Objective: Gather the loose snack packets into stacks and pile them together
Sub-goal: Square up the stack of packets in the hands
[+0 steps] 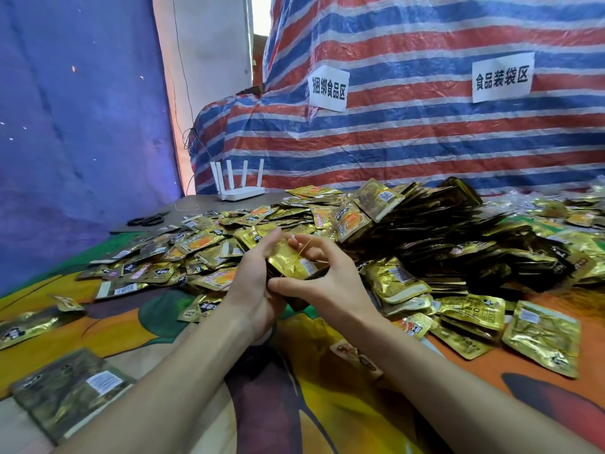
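- Nearest you, a lone packet (72, 388) lies flat on the table (131, 326), left of your forearms.
- Your left hand (252, 290) and right hand (330, 276) both grip a small stack of packets (291, 265) above the table's middle.
- What looks like a thin yellow band (304, 247) stretches over your right fingers (322, 245).
- Loose packets (209, 247) spread behind on the left; a heap of stacks (458, 244) rises on the right.
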### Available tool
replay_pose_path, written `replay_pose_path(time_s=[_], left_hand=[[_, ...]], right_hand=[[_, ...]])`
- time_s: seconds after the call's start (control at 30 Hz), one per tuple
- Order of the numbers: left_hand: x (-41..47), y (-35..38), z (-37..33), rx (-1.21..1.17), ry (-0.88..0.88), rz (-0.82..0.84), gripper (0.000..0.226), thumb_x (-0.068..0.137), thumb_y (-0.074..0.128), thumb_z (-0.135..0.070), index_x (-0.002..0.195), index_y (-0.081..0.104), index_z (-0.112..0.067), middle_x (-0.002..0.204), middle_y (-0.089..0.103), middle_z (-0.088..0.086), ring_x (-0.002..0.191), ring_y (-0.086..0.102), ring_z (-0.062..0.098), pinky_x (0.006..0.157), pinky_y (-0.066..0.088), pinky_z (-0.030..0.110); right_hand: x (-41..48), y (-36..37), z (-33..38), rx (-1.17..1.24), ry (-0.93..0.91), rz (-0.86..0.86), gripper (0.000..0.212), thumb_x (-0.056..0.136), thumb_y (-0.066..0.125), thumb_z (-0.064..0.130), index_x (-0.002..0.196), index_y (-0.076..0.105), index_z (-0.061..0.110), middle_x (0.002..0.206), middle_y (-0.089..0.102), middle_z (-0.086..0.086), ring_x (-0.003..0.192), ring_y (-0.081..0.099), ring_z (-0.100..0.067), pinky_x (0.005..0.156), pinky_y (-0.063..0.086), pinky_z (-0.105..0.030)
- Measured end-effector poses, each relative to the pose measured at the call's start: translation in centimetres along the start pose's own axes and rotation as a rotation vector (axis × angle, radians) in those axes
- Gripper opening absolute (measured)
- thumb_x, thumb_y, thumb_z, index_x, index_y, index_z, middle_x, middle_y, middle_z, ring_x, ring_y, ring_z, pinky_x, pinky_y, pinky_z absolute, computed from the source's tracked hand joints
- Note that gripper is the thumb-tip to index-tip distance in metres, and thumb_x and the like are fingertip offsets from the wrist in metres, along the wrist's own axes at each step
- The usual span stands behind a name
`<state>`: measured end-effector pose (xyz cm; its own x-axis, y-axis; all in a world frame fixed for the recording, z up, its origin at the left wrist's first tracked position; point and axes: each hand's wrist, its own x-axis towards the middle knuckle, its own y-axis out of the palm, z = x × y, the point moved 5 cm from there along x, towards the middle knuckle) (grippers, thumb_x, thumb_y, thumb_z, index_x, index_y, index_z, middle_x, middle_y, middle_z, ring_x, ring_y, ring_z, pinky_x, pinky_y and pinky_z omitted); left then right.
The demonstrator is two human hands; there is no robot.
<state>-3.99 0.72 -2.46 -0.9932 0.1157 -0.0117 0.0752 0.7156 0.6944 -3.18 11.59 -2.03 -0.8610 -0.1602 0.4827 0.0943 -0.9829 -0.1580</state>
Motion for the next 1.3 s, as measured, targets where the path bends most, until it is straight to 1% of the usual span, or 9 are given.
replay_pose_path(time_s=[0.2,0.43,0.7,0.87,1.03,1.1,1.13,1.17,1.3], left_hand=[[0.2,-1.1,-1.1,0.008,0.066,0.023,0.034,0.097,0.053,-0.032,0.092,0.072,-0.005,0.092,0.072,0.013,0.083,0.074,0.032,0.087,0.055,0.059],[0.3,-0.1,-0.5,0.065,0.060,0.088,0.035,0.090,0.057,-0.031,0.084,0.082,-0.008,0.109,0.075,0.016,0.097,0.074,0.035,0.096,0.050,0.059],[0.2,-0.2,-0.6,0.003,0.075,0.142,0.046,0.095,0.048,-0.034,0.080,0.082,-0.008,0.111,0.075,0.013,0.098,0.074,0.033,0.083,0.058,0.053],[0.4,-0.7,-1.3,0.067,0.133,0.140,0.036,0.092,0.052,-0.035,0.099,0.080,-0.013,0.111,0.076,0.007,0.085,0.075,0.023,0.074,0.061,0.047],[0.2,-0.7,-0.5,0.273,0.133,0.118,0.045,0.077,0.073,-0.051,0.100,0.081,-0.013,0.109,0.075,0.008,0.093,0.075,0.026,0.072,0.061,0.040],[0.1,-0.3,-0.3,0.422,0.229,0.130,0.063,0.066,0.077,-0.070,0.105,0.079,-0.021,0.124,0.043,0.016,0.091,0.075,0.016,0.076,0.058,0.031],[-0.1,0.0,-0.2,0.535,0.266,0.123,0.068,0.065,0.074,-0.074,0.113,0.074,-0.025,0.115,0.071,0.015,0.096,0.073,0.014,0.085,0.054,0.031],[-0.1,0.2,0.1,0.630,0.276,0.109,0.065,0.071,0.071,-0.072,0.118,0.068,-0.028,0.118,0.072,-0.008,0.102,0.071,0.014,0.092,0.050,0.032],[0.1,0.2,1.3,1.003,0.308,0.163,0.042,0.081,0.072,-0.053,0.116,0.063,-0.030,0.116,0.071,-0.009,0.107,0.065,0.004,0.098,0.050,0.025]], right_hand=[[1.2,0.3,-0.8,0.585,0.273,0.214,0.061,0.065,0.051,0.023,0.120,0.073,0.008,0.124,0.070,-0.018,0.113,0.063,-0.033,0.094,0.043,-0.043],[1.7,-2.0,-2.6,0.314,0.247,-0.077,0.035,0.067,0.050,0.030,0.073,0.083,0.019,0.081,0.078,-0.008,0.074,0.070,-0.021,0.071,0.052,-0.035],[1.7,-1.6,-2.5,0.349,0.354,-0.001,0.036,0.085,0.074,0.036,0.107,0.073,0.006,0.104,0.076,-0.010,0.096,0.073,-0.030,0.085,0.058,-0.046],[0.3,0.2,-1.5,0.339,0.425,0.272,0.024,0.086,0.079,0.022,0.103,0.075,0.005,0.092,0.074,-0.012,0.079,0.072,-0.025,0.067,0.061,-0.036],[0.9,-2.0,0.4,0.255,0.322,0.131,0.017,0.085,0.078,0.005,0.101,0.075,0.007,0.089,0.076,-0.012,0.075,0.072,-0.024,0.063,0.059,-0.034],[1.6,-4.0,1.8,0.179,0.277,0.042,0.023,0.082,0.079,0.005,0.104,0.074,0.010,0.093,0.078,-0.011,0.080,0.075,-0.024,0.068,0.061,-0.037],[2.1,-5.2,2.5,0.130,0.249,-0.008,0.024,0.083,0.079,0.005,0.103,0.074,0.015,0.095,0.078,-0.010,0.084,0.076,-0.025,0.073,0.062,-0.039],[2.5,-6.5,3.3,0.082,0.218,-0.061,0.022,0.084,0.077,0.005,0.100,0.073,0.020,0.097,0.078,-0.007,0.087,0.076,-0.025,0.074,0.062,-0.040],[5.5,-13.0,6.2,-0.260,0.079,-0.285,0.021,0.092,0.061,0.005,0.099,0.060,0.024,0.108,0.067,-0.005,0.090,0.068,-0.023,0.070,0.063,-0.038]])
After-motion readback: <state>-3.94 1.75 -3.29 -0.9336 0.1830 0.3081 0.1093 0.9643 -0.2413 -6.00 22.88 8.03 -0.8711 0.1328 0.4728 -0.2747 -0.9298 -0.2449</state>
